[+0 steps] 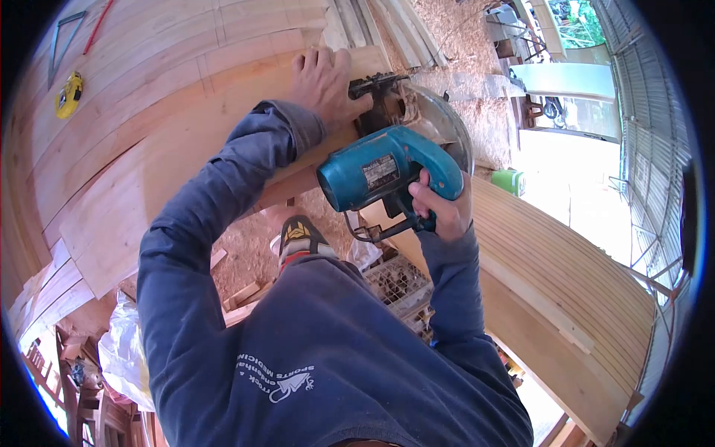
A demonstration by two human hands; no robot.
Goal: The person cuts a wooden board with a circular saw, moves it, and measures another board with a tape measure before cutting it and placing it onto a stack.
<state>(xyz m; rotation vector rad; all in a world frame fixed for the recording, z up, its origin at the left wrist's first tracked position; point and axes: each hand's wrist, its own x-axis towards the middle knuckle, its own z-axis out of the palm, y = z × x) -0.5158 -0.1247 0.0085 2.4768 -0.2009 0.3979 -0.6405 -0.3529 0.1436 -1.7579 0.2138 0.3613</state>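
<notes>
A teal circular saw [365, 173] lies over the end of a wide wooden board [246, 97], its round guard on the right side. My right hand [445, 206] is wrapped round the saw's rear handle. My left hand [325, 86] rests on the board with its fingers spread, the thumb reaching to the front of the saw's base. The blade is hidden under the guard and housing. A black cord loops below the motor.
A yellow tape measure [68, 95], a metal square [63, 46] and a red pencil-like stick [98, 28] lie on the boards at left. Grooved panels [558, 268] stand at right. A crate [398, 283] and wood scraps [242, 296] are on the sawdust-covered floor.
</notes>
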